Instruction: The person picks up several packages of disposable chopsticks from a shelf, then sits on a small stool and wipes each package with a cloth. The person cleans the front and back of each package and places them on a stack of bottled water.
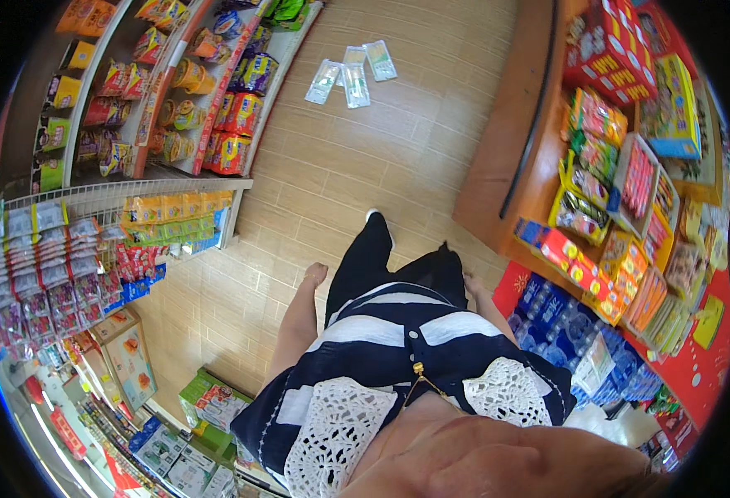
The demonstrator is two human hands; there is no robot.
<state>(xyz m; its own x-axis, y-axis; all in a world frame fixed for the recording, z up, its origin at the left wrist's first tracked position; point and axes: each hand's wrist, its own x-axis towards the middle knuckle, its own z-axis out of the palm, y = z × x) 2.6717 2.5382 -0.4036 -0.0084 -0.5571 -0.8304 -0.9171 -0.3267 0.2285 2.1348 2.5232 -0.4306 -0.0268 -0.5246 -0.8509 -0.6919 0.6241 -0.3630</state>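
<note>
My left hand (317, 272) hangs beside my left thigh, with a thin bracelet at the wrist. Its fingers look curled and nothing shows in them. On the other side, my right hand (472, 282) hangs by my right thigh, near the wooden counter (495, 143); its fingers are too small and partly hidden to read. Ahead of me on the tiled floor (352, 162) lie several flat, pale green and clear packets (357, 87), some overlapping. One foot in a white shoe (372, 216) is forward.
Shelves of instant noodle packs and cups (184, 75) stand ahead on the left. A wire rack (184, 185) holds hanging snack bags (48, 267). Snack boxes (635, 177) cover the counter, above wrapped bottled water (564, 320). A green carton (212, 398) sits behind my left side.
</note>
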